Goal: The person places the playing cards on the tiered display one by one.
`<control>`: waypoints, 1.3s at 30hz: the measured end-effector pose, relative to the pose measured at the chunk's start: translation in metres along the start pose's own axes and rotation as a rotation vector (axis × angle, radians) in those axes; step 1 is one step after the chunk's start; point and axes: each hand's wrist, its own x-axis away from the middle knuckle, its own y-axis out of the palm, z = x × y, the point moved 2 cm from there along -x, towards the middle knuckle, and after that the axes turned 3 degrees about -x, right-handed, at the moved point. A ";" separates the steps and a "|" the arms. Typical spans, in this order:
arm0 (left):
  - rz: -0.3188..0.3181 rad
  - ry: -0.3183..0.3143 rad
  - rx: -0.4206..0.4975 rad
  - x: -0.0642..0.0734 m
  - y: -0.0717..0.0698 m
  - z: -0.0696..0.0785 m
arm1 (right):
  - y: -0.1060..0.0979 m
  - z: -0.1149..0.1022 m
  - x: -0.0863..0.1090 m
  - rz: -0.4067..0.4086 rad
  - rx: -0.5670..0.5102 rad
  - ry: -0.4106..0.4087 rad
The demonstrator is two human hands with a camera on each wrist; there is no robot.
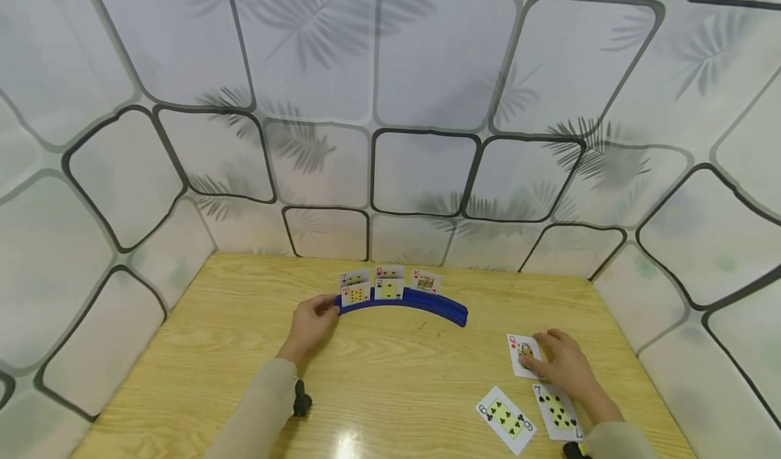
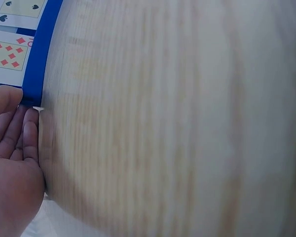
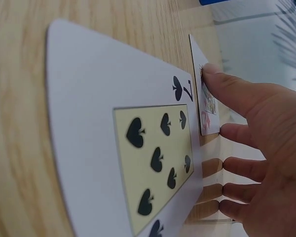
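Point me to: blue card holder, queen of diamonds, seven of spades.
Blue card holder [image 1: 436,303]: head view, bare stretch toward its right end.
Queen of diamonds [image 1: 525,349]: head view, printed figure.
Seven of spades [image 3: 138,163]: right wrist view, yellow panel.

We count eight playing cards here: five in the one blue rack [image 1: 442,305] by the left hand [image 1: 312,323], three lying around the right hand [image 1: 564,367]. Of those three, we've got one queen [image 1: 519,348] at its touch, plus one seven [image 1: 556,413] and one six [image 1: 506,420] nearer the wrist. Two hands, lol.
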 end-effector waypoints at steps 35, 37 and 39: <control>0.011 0.009 -0.011 0.001 0.000 0.001 | 0.003 0.000 -0.009 0.093 -0.170 0.078; 0.013 0.008 -0.012 0.001 0.000 0.001 | 0.003 -0.001 -0.009 0.106 -0.177 0.088; 0.013 0.007 -0.011 0.000 0.000 0.001 | 0.001 -0.003 -0.009 0.121 -0.184 0.093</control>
